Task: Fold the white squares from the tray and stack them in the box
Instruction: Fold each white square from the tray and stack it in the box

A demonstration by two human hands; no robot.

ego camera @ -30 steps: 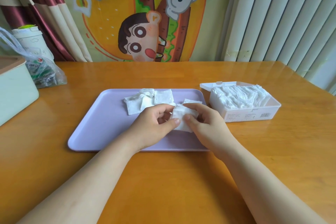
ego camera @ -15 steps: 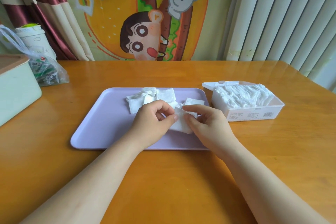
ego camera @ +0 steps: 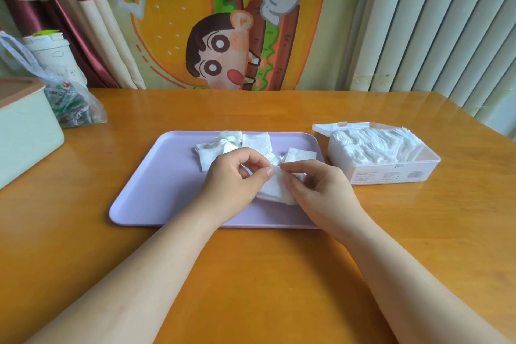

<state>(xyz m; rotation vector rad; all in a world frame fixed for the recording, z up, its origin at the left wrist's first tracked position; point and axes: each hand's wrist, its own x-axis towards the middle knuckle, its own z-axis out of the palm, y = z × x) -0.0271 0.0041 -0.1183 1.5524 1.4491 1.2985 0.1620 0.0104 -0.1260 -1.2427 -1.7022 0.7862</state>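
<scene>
On the bench [ego camera: 251, 274] the tray [ego camera: 145, 190] lies in the middle, and at its back a few loose squares [ego camera: 212, 152] wait, some of them crumpled. Just in front of them the left grip [ego camera: 237, 176] pinches the upper edge of one square [ego camera: 275, 190] between thumb and forefinger. The lower part of this square seems to rest on the tray. The right grip [ego camera: 315, 190] pinches the same edge just beside the left one, with its other fingers curled. I think the fold is in progress now. To do it well, the two pinches should bring the edges together evenly, corner on corner. Then one hand should press the crease flat on the tray before lifting. The material looks thin and soft, so too strong a pull may deform it. At the right, apart from the hands, the box [ego camera: 391, 173] stands open and almost full. Only a gap at its right end seems free for this square.
</scene>
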